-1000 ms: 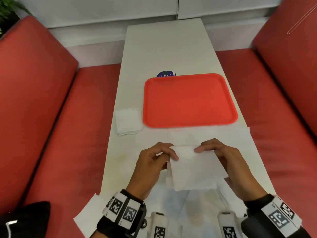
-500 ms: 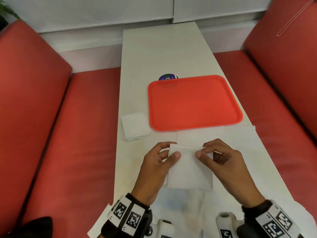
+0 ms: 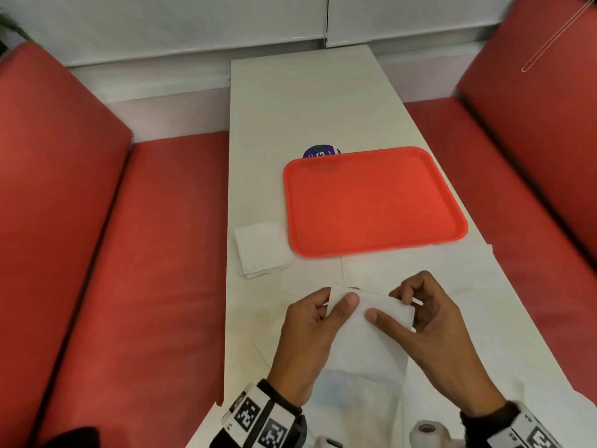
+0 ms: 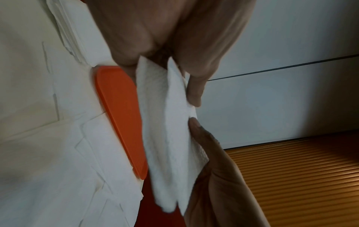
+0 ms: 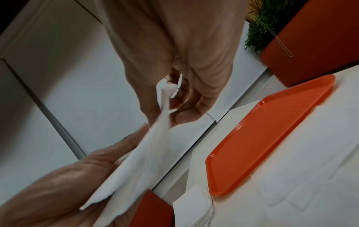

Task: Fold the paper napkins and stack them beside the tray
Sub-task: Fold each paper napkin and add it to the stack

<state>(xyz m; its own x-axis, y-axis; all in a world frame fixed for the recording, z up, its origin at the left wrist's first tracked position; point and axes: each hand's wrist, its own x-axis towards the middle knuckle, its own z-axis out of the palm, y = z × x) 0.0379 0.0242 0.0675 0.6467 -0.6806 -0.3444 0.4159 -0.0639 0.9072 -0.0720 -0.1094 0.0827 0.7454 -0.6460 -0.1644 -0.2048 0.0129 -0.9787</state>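
Both hands hold one folded white napkin [image 3: 365,344] in the air above the near end of the table. My left hand [image 3: 310,331] pinches its upper left corner, thumb on top. My right hand [image 3: 429,324] pinches its upper right edge, thumb lying across the front. The same napkin [image 4: 165,130] hangs doubled between the fingers in the left wrist view, and shows edge-on as a napkin [image 5: 147,150] in the right wrist view. The red tray [image 3: 374,202] lies beyond the hands. A stack of folded napkins [image 3: 261,247] sits just left of the tray.
Unfolded white napkins [image 3: 420,263] lie flat on the white table [image 3: 310,101] between the tray and me. A dark round sticker [image 3: 319,151] peeks out behind the tray. Red bench seats [image 3: 155,253] flank the table on both sides.
The napkin has been folded narrower and lifted, the hands have drawn closer together, and my right thumb now lies across its front. The head view shifted left.
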